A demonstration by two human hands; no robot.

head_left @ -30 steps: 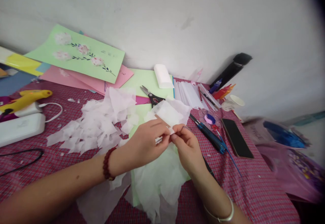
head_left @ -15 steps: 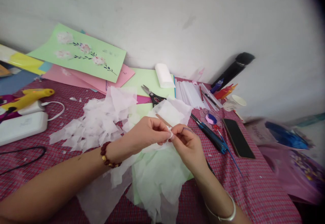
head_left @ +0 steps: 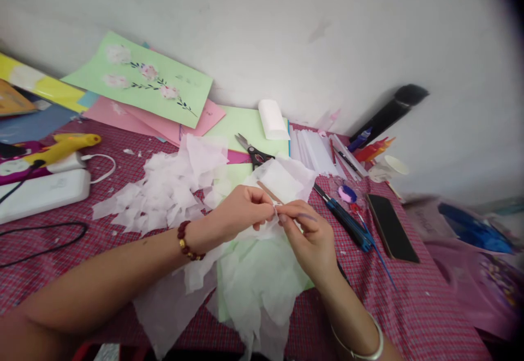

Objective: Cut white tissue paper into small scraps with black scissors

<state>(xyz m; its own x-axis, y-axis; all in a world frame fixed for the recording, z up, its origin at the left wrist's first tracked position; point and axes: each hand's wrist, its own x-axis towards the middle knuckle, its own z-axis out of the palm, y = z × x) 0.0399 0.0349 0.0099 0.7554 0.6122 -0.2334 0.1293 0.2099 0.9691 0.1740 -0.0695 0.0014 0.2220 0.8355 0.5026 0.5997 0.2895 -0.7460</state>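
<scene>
A small scrap of white paper (head_left: 276, 208) is sitting between the fingertips of both hands, above the loose white sheets (head_left: 262, 279). From where I'm standing, the left hand (head_left: 237, 213) and right hand (head_left: 313, 235) are both pinching it narrowly; the step in hand looks like fine shaping with 2 grips. The next move is probably calling for light, close fingertip control, since the paper is looking thin. A brown strip (head_left: 268, 191) is showing just beyond the fingers; I can't tell whether it's being held. Farther out, torn white pieces (head_left: 158, 191) are lying leftward, scissors (head_left: 256, 155) beyond, a phone (head_left: 393, 228) rightward.
</scene>
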